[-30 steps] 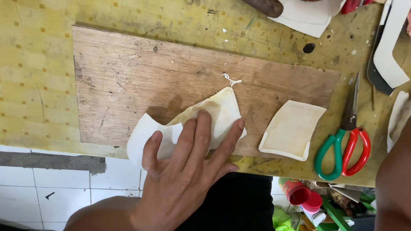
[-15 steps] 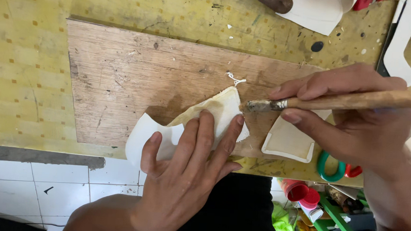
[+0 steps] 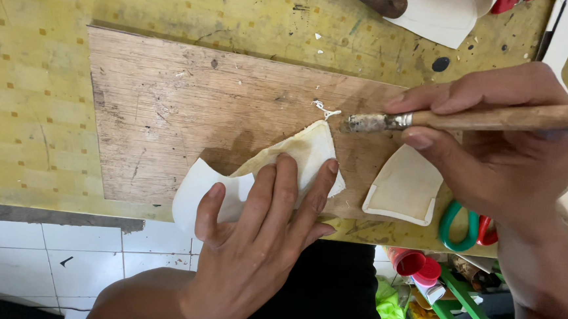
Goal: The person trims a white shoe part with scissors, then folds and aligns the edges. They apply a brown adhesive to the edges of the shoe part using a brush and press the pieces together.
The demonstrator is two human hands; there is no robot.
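Pressing flat on the curved, cream-white piece of sheet material [image 3: 297,157], my left hand [image 3: 252,243] lies with its fingers spread and straight, gripping nothing, only pinning the piece against the worn brown wooden board [image 3: 189,101]. The piece sits at the board's near edge, its pale left lobe overhanging toward me, and its upper face looks yellowish and wet.

My right hand [image 3: 501,146] is closed around the wooden handle of a small brush with a metal ferrule and clotted bristles [image 3: 378,121], pinched between thumb and fingers. The bristle tip hovers just beside the piece's top corner; I cannot tell whether it touches the board. A small white blob [image 3: 325,108] lies on the wood next to that tip.

A second cream piece, roughly rectangular with curved edges [image 3: 404,186], rests just right of the first, apart from it and partly under my right hand. Green and red scissor handles [image 3: 464,226] show beyond its near corner. The board lies on a yellow patterned tabletop [image 3: 31,98], with white floor tiles [image 3: 28,255] below.
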